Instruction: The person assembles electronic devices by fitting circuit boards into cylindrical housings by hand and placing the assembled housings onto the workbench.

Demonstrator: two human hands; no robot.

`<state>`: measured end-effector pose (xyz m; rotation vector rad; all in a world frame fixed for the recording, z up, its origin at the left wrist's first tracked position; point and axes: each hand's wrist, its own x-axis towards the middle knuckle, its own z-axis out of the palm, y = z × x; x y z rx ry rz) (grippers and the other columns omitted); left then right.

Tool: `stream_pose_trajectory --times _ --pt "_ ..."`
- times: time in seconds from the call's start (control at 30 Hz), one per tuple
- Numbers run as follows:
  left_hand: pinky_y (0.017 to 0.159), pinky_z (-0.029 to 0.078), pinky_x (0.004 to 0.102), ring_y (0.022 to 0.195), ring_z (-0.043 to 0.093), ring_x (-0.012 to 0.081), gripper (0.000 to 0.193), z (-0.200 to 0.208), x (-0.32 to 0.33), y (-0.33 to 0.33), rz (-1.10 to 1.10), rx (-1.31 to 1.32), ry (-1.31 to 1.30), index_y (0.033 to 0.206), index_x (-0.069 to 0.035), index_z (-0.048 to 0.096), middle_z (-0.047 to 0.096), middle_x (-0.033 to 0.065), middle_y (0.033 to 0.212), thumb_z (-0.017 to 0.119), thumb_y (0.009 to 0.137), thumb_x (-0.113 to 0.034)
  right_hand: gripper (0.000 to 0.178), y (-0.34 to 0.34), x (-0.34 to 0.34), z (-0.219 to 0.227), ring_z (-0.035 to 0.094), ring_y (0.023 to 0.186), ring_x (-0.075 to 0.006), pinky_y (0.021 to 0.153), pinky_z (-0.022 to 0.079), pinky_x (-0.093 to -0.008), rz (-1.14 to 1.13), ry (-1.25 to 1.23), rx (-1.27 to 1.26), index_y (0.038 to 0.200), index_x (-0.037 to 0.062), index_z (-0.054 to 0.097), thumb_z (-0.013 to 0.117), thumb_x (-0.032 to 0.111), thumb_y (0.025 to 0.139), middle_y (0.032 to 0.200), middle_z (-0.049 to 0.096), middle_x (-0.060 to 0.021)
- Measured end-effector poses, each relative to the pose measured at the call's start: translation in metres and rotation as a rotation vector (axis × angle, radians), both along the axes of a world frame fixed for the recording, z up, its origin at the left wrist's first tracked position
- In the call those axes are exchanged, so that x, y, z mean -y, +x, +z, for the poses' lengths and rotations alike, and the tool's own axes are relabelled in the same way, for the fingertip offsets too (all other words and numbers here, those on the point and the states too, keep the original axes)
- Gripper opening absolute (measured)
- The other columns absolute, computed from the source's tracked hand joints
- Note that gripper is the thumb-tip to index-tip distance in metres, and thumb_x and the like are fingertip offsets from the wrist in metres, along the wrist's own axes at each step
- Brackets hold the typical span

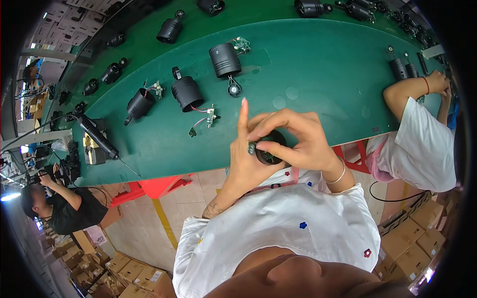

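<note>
Your left grip is cradling the black housing, mouth up; your right grip is pinching a small part by its left rim.

Counter's left end: on the counter, you have a black corded tool, its long thin tip slanting toward the near edge.
Floor: to your left, a yellow stripe crosses pale tiles near a red plastic seat.
Cartons: brown boxes are stacked at your left, more cartons at your right.
Co-workers: a person in black is at your left, a person in white at your right.
</note>
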<state>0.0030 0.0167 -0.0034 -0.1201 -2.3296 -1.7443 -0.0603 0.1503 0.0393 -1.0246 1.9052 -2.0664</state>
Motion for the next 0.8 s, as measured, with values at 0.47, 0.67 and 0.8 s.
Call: stream_pose_trajectory --times 0.47,0.67,0.8 --pt "0.064 0.051 0.0312 0.073 0.060 0.0219 0.107 0.013 0.006 -0.001 -0.112 0.094 -0.029 0.148 0.000 0.023 0.063 0.0107 0.089 0.081 0.059 -0.006 0.019 -0.005 -0.004 -0.001 0.060 0.063 -0.0161 0.059 0.048 -0.0242 -0.029 0.020 -0.161 0.074 0.0005 0.066 0.073 -0.009 0.060 0.077 0.070 -0.0107" --pt "0.074 0.049 0.0323 0.083 0.058 0.0228 0.085 0.000 0.008 0.000 -0.032 -0.018 0.070 0.131 -0.002 0.040 0.059 0.0120 0.099 0.083 0.058 -0.005 0.019 0.008 0.001 0.000 0.058 0.058 -0.0163 0.057 0.048 -0.0241 -0.274 0.030 -0.138 0.074 0.0000 0.066 0.075 -0.008 0.058 0.071 0.068 -0.0098" --pt "0.076 0.048 0.0332 0.086 0.057 0.0226 0.070 0.001 0.006 -0.002 0.000 -0.088 0.120 0.117 -0.003 0.046 0.057 0.0117 0.101 0.084 0.057 -0.004 0.019 0.009 0.003 -0.001 0.058 0.062 -0.0161 0.059 0.048 -0.0245 -0.280 0.018 -0.149 0.073 0.0005 0.067 0.076 -0.007 0.058 0.074 0.068 -0.0092"
